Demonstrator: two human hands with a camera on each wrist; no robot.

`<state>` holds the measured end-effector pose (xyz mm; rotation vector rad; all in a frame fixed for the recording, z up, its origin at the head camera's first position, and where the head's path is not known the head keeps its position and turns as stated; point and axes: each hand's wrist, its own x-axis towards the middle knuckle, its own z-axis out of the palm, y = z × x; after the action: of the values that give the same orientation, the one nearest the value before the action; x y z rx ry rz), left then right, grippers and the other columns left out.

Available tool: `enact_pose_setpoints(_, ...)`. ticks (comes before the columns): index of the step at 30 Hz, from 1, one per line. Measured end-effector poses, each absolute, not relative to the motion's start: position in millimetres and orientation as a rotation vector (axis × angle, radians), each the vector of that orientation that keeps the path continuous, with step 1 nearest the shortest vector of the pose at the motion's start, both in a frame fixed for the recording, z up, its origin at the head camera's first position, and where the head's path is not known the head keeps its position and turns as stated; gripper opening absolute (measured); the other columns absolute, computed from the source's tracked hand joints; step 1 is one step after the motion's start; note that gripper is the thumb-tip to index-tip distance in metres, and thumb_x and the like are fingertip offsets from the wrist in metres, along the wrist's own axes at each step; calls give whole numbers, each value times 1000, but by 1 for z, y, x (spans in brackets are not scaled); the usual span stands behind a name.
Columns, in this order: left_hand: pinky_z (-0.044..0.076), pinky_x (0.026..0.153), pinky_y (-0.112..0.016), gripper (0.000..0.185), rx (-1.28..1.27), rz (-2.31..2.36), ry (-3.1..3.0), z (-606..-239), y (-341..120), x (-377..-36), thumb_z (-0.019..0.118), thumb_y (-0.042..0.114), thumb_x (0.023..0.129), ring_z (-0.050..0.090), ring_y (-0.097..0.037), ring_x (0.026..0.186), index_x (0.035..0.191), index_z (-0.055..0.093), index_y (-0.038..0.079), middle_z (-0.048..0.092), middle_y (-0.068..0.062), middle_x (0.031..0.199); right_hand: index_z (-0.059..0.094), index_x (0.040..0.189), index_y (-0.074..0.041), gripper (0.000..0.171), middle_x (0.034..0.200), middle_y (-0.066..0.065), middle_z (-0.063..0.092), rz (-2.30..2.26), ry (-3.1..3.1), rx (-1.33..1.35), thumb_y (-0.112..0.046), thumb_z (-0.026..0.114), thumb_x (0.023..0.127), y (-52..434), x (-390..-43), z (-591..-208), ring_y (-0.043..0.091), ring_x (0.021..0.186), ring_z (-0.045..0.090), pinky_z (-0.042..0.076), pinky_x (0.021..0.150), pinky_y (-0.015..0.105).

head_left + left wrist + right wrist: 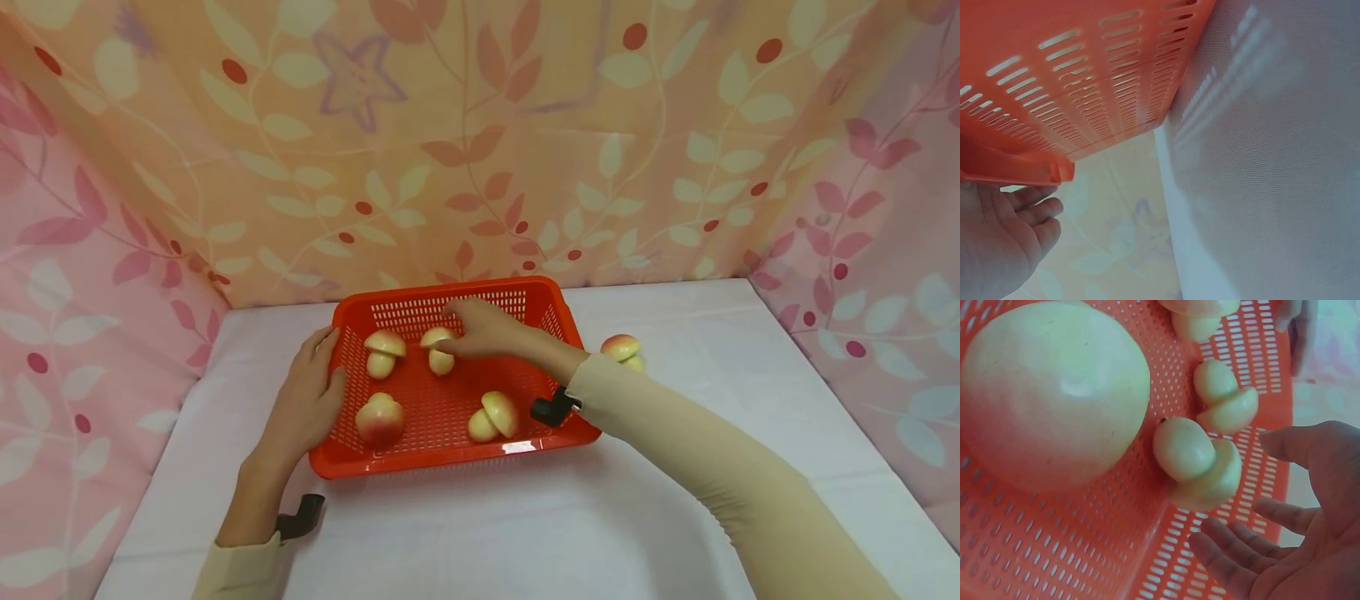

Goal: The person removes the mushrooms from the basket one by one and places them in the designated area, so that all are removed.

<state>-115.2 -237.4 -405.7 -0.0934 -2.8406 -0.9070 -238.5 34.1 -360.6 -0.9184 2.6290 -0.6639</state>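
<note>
A red plastic basket (442,455) with slotted sides holds several pale yellow toy mushrooms, some with a reddish blush on the cap. My left hand (300,408) grips the basket's left rim, thumb over the inside and fingers under the lip, as the left wrist view shows. Over the back middle of the basket my right hand (487,327) reaches with fingers spread and nothing held. Closest to its fingertips lies one toy mushroom (1210,481). Another mushroom (384,353) lies to its left; nearer the front are a blushed one (380,423) and a plainer one (501,414).
One more mushroom (620,347) lies on the white tablecloth (697,350) right of the basket, partly behind my right sleeve. Flowered curtains (480,167) stand at the back and both sides. Black camera mounts (300,517) stick out at my wrists.
</note>
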Motion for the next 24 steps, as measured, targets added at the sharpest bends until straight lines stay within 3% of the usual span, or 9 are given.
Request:
enact_pose_setpoints(7, 30, 122, -73, 62, -80, -906, -2849, -405, -237, -115, 46, 13, 107, 30, -47, 157, 165, 29, -2, 28, -23, 171, 57, 145, 0, 63, 136, 16, 69, -595, 2648, -875, -37, 72, 97, 20, -241, -369, 29, 122, 66, 54, 109, 43)
enact_pose_setpoints(11, 30, 122, -73, 62, -89, -921, -2841, -405, -237, -116, 46, 13, 107, 30, -46, 157, 165, 29, -1, 28, -22, 171, 63, 130, -1, 53, 119, 15, 72, -574, 2672, -833, -40, 73, 96, 19, -240, -372, 28, 104, 66, 56, 95, 42)
enact_pose_setpoints(18, 30, 123, -72, 61, -110, -913, -2825, -405, -238, -116, 45, 12, 106, 31, -46, 156, 164, 30, -3, 29, -23, 170, 64, 127, -4, 55, 120, 15, 73, -540, 2677, -804, -49, 72, 96, 19, -237, -376, 32, 114, 69, 57, 94, 44)
enact_pose_setpoints(24, 30, 123, -71, 61, -105, -903, -2829, -408, -238, -117, 46, 12, 106, 32, -47, 156, 164, 31, -3, 29, -24, 170, 67, 109, -6, 45, 103, 11, 72, -549, 2702, -825, -47, 76, 93, 14, -239, -380, 25, 92, 65, 52, 77, 37)
